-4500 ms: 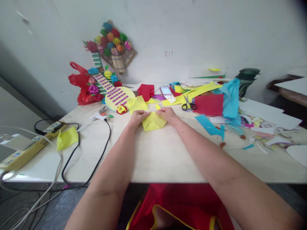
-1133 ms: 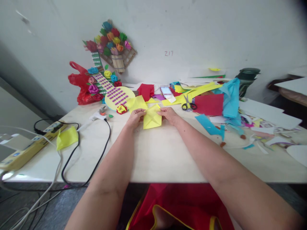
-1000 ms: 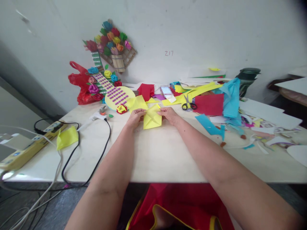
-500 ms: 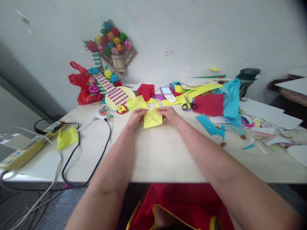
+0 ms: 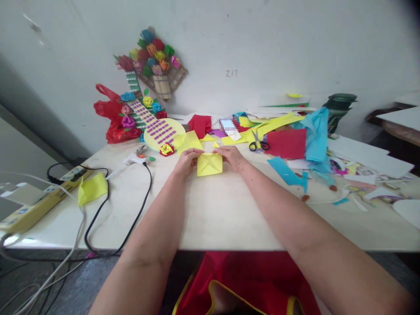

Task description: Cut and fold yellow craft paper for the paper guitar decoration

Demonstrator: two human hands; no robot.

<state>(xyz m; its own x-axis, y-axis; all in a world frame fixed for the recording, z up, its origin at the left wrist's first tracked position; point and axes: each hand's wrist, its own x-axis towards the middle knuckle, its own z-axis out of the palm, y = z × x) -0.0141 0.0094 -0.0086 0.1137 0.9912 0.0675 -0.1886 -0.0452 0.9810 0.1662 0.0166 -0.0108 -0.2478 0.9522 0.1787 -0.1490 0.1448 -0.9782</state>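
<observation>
Between my hands is a small folded square of yellow fabric or crepe-like paper [image 5: 210,165], with crossing crease lines on its face. My left hand [image 5: 188,161] pinches its upper left corner, and my right hand [image 5: 232,157] pinches the upper right one. Its lower edge hangs free over the table. Just behind lie a larger yellow sheet [image 5: 188,142] and a tiny yellow scrap [image 5: 216,145]. A red and yellow fabric flower [image 5: 166,149] sits to the left of the sheet.
A glue gun [image 5: 136,157], its black cable and a power strip [image 5: 39,201] occupy the left side. Scissors [image 5: 258,143], red cloth [image 5: 285,143], blue cloth [image 5: 316,135] and many scraps lie on the right. A guitar-shaped craft piece [image 5: 164,131] leans at the back.
The top edge of the yellow square has been folded down flatter and straighter between my fingers. Both hands stay in nearly the same place.
</observation>
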